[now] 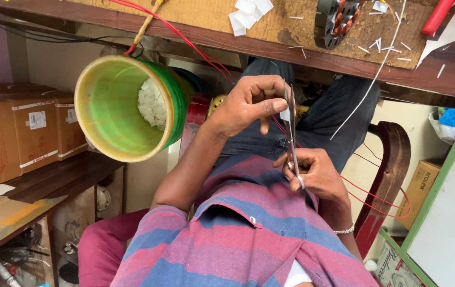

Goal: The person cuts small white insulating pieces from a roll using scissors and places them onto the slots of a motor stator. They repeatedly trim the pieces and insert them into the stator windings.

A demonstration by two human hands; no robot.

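Steel scissors [292, 139] lay between the two hands, blades pointing up toward the bench [312, 40]. The right hand [316, 172] was closed around the scissor handles, fingers through the loops, low over the striped shirt [249, 234]. The left hand [251, 101] sat just above it, thumb and fingers pinched on a small white slip [285, 114] held against the blades; whether the blades were shut on it I could not tell. Thin red wire [376, 204] ran from near the hands down past the right wrist and looped beside a dark wooden chair arm [389, 170]. A green and yellow bucket [126, 109] with white pieces inside hung near the left forearm, under the bench edge. Brown cardboard boxes [23, 130] stood on a shelf well apart from both hands
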